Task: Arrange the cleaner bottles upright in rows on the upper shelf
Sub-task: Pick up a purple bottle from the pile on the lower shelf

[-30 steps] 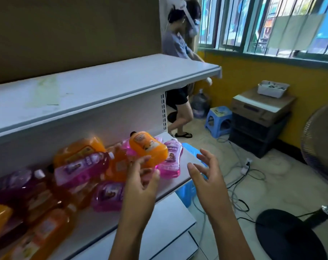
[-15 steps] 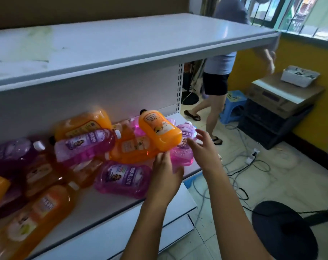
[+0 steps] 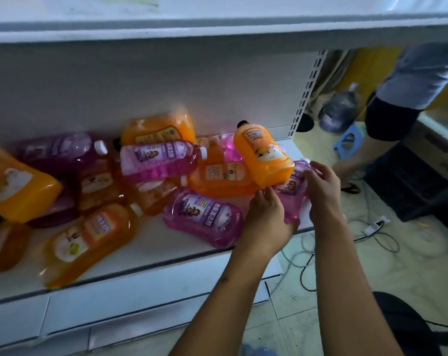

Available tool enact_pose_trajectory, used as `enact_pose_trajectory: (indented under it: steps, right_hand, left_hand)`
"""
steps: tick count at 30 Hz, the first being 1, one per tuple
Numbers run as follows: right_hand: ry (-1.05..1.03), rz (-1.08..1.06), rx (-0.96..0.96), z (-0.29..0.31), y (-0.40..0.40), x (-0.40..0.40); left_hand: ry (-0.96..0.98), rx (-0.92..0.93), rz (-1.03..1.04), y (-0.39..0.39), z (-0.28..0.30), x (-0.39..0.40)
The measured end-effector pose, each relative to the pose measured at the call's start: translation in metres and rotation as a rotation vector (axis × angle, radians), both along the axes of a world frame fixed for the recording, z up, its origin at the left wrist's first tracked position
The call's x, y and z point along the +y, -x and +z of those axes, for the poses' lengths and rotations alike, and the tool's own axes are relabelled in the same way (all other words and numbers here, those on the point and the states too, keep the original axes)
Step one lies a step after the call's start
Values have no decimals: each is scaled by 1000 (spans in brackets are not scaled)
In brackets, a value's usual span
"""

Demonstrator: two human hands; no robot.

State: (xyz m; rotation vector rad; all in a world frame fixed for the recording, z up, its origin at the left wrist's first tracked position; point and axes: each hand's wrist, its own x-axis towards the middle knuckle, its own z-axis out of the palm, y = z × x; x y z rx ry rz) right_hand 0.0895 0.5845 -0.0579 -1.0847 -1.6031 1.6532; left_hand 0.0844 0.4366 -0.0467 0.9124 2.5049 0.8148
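Several orange and pink cleaner bottles lie in a heap on the lower shelf (image 3: 151, 255). At the shelf's right end both of my hands close on one pink bottle (image 3: 292, 191): my left hand (image 3: 265, 222) holds its lower body and my right hand (image 3: 321, 186) its upper part near the cap. An opaque orange bottle (image 3: 262, 156) leans on the pile, resting just above that pink bottle. Another pink bottle (image 3: 205, 217) lies flat left of my left hand. The white upper shelf (image 3: 217, 21) runs across the top with no bottles visible on it.
Another person (image 3: 407, 93) stands at the right past the shelf end. A blue stool (image 3: 348, 140), a water jug (image 3: 341, 111) and a dark crate (image 3: 412, 181) sit on the floor there. Cables and a power strip (image 3: 374, 224) lie below the shelf's right end.
My view has dropped toward the lower shelf. Both hands moved in from open air and now grip the pink bottle at the right end, below the leaning orange one.
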Motion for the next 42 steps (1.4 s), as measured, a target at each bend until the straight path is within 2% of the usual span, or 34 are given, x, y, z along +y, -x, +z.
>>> enact_pose_trajectory:
  steps: [4, 6, 11, 15, 17, 19, 23, 27, 30, 34, 36, 40, 42]
  right_hand:
    - [100, 63, 123, 2, -19, -14]
    - [107, 120, 152, 3, -27, -11]
    - [-33, 276, 251, 23, -44, 15]
    - [-131, 525, 386, 50, -41, 21]
    - [-111, 632, 365, 58, -38, 17]
    - [-85, 722, 335, 64, -38, 7]
    - [-47, 904, 393, 71, -37, -19]
    - [-84, 1045, 372, 83, -33, -43]
    - [-175, 1139, 356, 93, -26, -62]
    - [-261, 1282, 427, 110, -21, -108]
    - [-288, 1364, 480, 121, -24, -135]
    - [-352, 1476, 546, 140, -29, -181]
    - [-313, 1580, 575, 150, -35, -201]
  left_hand:
    - [109, 180, 81, -9, -4, 13]
    - [37, 128, 141, -10, -7, 18]
    - [-474, -362, 263, -10, 8, 10]
    - [-772, -475, 259, -8, 32, -2]
    - [-922, -508, 262, -8, 37, -10]
    - [-1095, -638, 298, -11, 37, -22]
    - [-1273, -858, 336, -28, 36, -46]
    - [-1427, -876, 413, -50, 37, -66]
    - [-1414, -731, 509, -63, 40, -85]
    - [-1444, -498, 590, -87, 52, -122]
    - [-1420, -305, 660, -102, 60, -140]
    - [-1153, 191, 919, -128, 80, -168]
    - [-954, 407, 1064, -136, 88, -179]
